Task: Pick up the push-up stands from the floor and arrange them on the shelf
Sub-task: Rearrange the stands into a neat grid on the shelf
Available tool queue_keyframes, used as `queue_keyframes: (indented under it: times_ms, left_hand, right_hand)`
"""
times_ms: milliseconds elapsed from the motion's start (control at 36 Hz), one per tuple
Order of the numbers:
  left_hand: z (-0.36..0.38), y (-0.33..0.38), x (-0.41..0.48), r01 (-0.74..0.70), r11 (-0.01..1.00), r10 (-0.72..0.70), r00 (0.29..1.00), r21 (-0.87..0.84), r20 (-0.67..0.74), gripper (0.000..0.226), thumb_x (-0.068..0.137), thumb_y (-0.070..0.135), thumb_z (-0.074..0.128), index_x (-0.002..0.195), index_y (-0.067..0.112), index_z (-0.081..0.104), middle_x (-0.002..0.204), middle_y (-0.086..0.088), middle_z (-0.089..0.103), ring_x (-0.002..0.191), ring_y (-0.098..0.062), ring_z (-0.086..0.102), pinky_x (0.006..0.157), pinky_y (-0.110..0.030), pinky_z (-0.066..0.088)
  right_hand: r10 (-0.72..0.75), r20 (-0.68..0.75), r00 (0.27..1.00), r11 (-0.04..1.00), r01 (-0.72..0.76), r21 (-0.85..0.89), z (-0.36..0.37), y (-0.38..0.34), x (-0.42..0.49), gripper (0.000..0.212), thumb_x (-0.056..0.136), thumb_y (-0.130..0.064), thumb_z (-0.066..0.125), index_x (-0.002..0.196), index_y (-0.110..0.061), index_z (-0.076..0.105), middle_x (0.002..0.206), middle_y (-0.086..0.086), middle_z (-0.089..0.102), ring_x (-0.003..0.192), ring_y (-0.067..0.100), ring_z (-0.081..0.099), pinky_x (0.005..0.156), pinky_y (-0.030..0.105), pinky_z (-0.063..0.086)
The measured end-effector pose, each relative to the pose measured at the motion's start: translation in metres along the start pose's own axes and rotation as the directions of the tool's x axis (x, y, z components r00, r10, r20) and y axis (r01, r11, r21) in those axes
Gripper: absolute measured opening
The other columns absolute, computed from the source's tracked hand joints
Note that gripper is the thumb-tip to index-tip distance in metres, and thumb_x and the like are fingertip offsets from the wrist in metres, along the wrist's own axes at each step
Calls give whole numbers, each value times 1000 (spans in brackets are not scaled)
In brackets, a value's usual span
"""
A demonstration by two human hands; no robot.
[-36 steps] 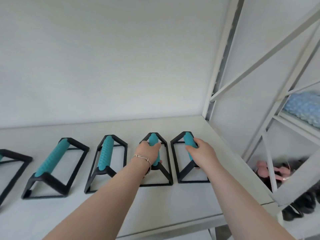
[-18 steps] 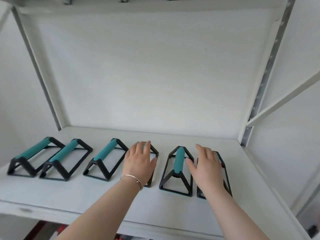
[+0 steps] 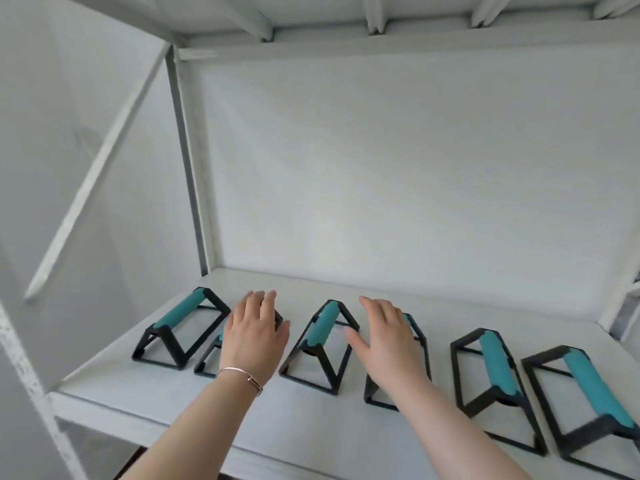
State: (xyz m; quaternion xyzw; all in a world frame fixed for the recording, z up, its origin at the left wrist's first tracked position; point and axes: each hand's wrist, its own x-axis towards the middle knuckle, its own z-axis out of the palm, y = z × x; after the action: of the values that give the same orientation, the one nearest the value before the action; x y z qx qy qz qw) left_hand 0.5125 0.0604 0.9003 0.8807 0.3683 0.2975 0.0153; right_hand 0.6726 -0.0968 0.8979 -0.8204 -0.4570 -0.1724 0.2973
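Several push-up stands with black frames and teal grips stand in a row on the white shelf [image 3: 311, 427]. The leftmost stand [image 3: 180, 327] is uncovered. My left hand [image 3: 254, 332] hovers flat, fingers spread, over the second stand [image 3: 207, 358], hiding most of it. A third stand [image 3: 320, 344] sits between my hands. My right hand [image 3: 384, 336] is spread over the fourth stand [image 3: 415, 341]. Two more stands [image 3: 495, 365] [image 3: 588, 389] stand to the right. Neither hand grips anything.
The shelf has a white back panel [image 3: 398, 174], a grey upright post [image 3: 187, 168] at the left with a diagonal brace [image 3: 93, 174], and the underside of the shelf above [image 3: 381, 22]. The shelf's front edge [image 3: 173, 434] runs below my forearms.
Both hands let go of the two stands at the right end, opened, and moved left along the row. The view swung left, showing the shelf's left post.
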Motion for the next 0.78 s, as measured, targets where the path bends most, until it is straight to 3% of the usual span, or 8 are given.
queue_keyframes:
  times_ms: [222,389,500,583,694,778]
  left_hand:
    - [2,-129,56,-35,999,35,998,9,60,58,94,44,50,143,16,39,144,-7,45,139,-29,33,112,-43,33]
    - [13,-188,93,-69,997,62,988,43,143,63,95,48,42,149,19,26,150,-5,37,142,-26,28,116,-39,26]
    - [24,-212,107,-51,996,31,969,77,244,67,94,50,41,150,20,17,153,-4,28,141,-26,26,112,-37,30]
    - [31,-221,112,10,998,-33,942,70,333,64,93,47,43,146,18,22,144,-3,34,125,-25,39,95,-35,42]
    - [36,-226,117,149,989,-134,879,4,457,54,92,44,50,131,13,31,122,-6,44,106,-25,51,76,-33,48]
    - [42,-227,124,222,974,-163,825,-44,541,55,91,42,55,127,8,33,121,-9,48,103,-26,60,75,-34,49]
  right_hand:
    - [13,38,999,1000,-13,-3,92,-119,43,56,93,-48,49,140,-18,42,130,1,51,120,24,45,103,34,38]
    - [216,145,966,976,-215,-18,140,-171,67,64,94,-55,41,145,-17,32,133,3,47,120,24,44,100,33,41]
    - [389,227,893,921,-376,-99,161,-191,76,71,86,-71,39,131,-15,42,117,3,57,107,24,50,89,35,48]
    - [510,339,790,854,-513,-91,171,-201,84,76,79,-77,45,120,-13,43,108,4,61,99,26,58,81,39,52]
    - [599,411,687,765,-643,-41,179,-206,98,70,76,-69,59,113,-14,36,101,5,60,88,25,64,72,38,55]
    - [630,451,633,717,-697,-23,185,-202,108,72,74,-61,67,119,-15,34,106,5,57,89,24,63,68,34,51]
